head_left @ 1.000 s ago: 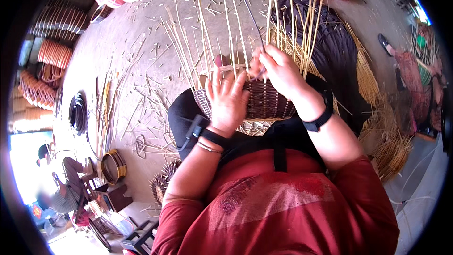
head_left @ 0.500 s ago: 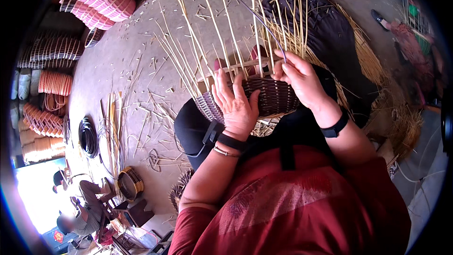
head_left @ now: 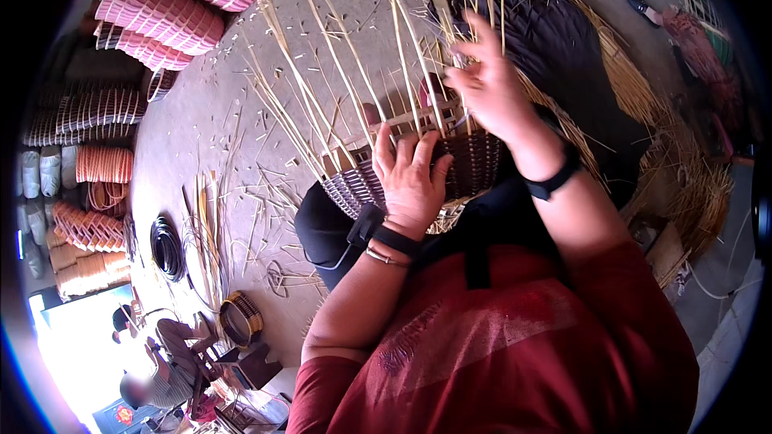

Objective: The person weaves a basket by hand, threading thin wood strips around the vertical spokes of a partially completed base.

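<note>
A partly woven basket (head_left: pixel 460 162) of dark brown wicker rests across my lap, with pale upright stakes (head_left: pixel 346 68) rising from its edge. My left hand (head_left: pixel 408 177) grips the near wall, its fingers bent over the top of the weave between stakes and its thumb along the outer face. My right hand (head_left: pixel 494 88) is raised above the right end of the basket, smeared by motion, its fingers apart and the index stretched upward. No strand shows clearly in it. A wooden strip (head_left: pixel 386 130) lies across the stakes just above the weave.
Dark cloth (head_left: pixel 531 32) and a heap of straw-coloured rods (head_left: pixel 623 72) lie at right. Stacked pink baskets (head_left: pixel 161 8) stand at far left. A black coil (head_left: pixel 167 247) and a small round basket (head_left: pixel 241 319) sit on the littered floor. Other people (head_left: pixel 165 374) are at lower left.
My right hand has lifted up and away from the weave, and its fingers have spread from the dark strand they pinched. My left hand stays on the basket, which has tilted slightly.
</note>
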`<state>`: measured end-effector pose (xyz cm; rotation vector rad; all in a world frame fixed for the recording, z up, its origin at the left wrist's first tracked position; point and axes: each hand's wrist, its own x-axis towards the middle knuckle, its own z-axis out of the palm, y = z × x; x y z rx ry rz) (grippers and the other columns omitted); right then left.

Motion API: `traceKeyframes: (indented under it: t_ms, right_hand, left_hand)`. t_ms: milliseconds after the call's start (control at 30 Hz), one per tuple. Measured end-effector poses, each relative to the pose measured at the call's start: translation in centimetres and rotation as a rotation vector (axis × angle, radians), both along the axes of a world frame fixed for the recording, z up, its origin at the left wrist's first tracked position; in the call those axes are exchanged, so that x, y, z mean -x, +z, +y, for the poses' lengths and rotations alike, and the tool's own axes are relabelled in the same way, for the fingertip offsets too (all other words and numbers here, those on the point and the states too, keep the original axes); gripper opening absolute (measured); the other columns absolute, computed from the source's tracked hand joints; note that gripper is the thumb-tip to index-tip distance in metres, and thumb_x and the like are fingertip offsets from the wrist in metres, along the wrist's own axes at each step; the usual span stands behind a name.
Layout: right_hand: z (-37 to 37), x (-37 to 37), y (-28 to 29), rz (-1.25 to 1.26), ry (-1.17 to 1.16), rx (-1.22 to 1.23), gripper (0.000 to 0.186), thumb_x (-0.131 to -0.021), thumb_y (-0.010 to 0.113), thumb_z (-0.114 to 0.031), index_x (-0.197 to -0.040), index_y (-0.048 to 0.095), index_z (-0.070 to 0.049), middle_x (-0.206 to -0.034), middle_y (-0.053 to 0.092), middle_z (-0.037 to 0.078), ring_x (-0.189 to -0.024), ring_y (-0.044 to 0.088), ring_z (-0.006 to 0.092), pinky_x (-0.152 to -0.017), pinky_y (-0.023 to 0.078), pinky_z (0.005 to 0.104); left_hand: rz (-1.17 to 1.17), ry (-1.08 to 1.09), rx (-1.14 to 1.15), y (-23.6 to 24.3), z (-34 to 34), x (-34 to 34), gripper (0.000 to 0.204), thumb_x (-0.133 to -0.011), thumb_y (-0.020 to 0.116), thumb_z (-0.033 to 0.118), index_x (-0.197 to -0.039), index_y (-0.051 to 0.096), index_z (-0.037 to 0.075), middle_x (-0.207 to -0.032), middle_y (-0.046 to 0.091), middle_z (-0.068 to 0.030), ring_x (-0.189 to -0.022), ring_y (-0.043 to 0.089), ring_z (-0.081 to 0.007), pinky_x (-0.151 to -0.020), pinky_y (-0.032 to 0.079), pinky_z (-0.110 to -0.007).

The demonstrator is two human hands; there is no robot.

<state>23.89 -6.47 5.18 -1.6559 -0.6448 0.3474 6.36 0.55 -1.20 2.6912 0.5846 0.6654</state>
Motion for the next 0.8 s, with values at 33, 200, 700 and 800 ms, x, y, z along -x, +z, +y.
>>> traceKeyframes:
  t_ms: [33, 200, 700, 800]
  right_hand:
    - [-2.7, -0.3, -0.2, 0.059, -0.014, -0.054, 0.065, -0.094, 0.067, -0.002, -0.154, 0.039, -0.006, -0.118, 0.067, 0.014, -0.071, 0.063, 0.0113, -0.07, 0.056, 0.0252]
    - [-11.1, -2.1, -6.2, 0.831, 0.041, -0.368, 0.029, -0.108, 0.055, -0.02, -0.13, 0.063, -0.004, -0.105, 0.067, 0.004, -0.094, 0.063, 0.0113, -0.087, 0.056, 0.0336]
    - [-5.7, -4.6, -6.8, 0.468, -0.156, -0.288, 0.073, -0.096, 0.073, -0.011, -0.157, 0.032, -0.008, -0.106, 0.067, 0.007, -0.074, 0.059, 0.0105, -0.065, 0.048, 0.0269]
    - [-11.9, -5.6, -10.2, 0.804, 0.049, -0.616, 0.07, -0.098, 0.071, -0.03, -0.156, 0.037, -0.009, -0.087, 0.065, 0.004, -0.075, 0.063, 0.0156, -0.07, 0.053, 0.0379]
  left_hand:
    - [0.013, -0.017, 0.011, 0.2, 0.0, -0.2, 0.043, -0.087, 0.076, 0.025, -0.128, 0.064, 0.017, -0.13, 0.059, -0.0111, -0.142, 0.033, -0.046, -0.117, 0.025, -0.059]
    - [-0.048, -0.057, -0.071, 0.5, -0.9, -3.1, 0.058, -0.084, 0.075, 0.015, -0.139, 0.056, 0.014, -0.145, 0.049, -0.0134, -0.146, 0.03, -0.0435, -0.12, 0.02, -0.06]
    - [0.198, -0.176, -0.23, 0.2, -3.8, -6.1, 0.031, -0.086, 0.068, 0.02, -0.116, 0.066, 0.012, -0.116, 0.065, -0.0101, -0.131, 0.051, -0.0281, -0.119, 0.023, -0.059]
    - [0.114, -0.202, -0.085, 0.5, -3.8, -5.9, 0.024, -0.088, 0.07, 0.023, -0.111, 0.069, 0.014, -0.108, 0.069, -0.007, -0.122, 0.057, -0.0254, -0.118, 0.026, -0.055]
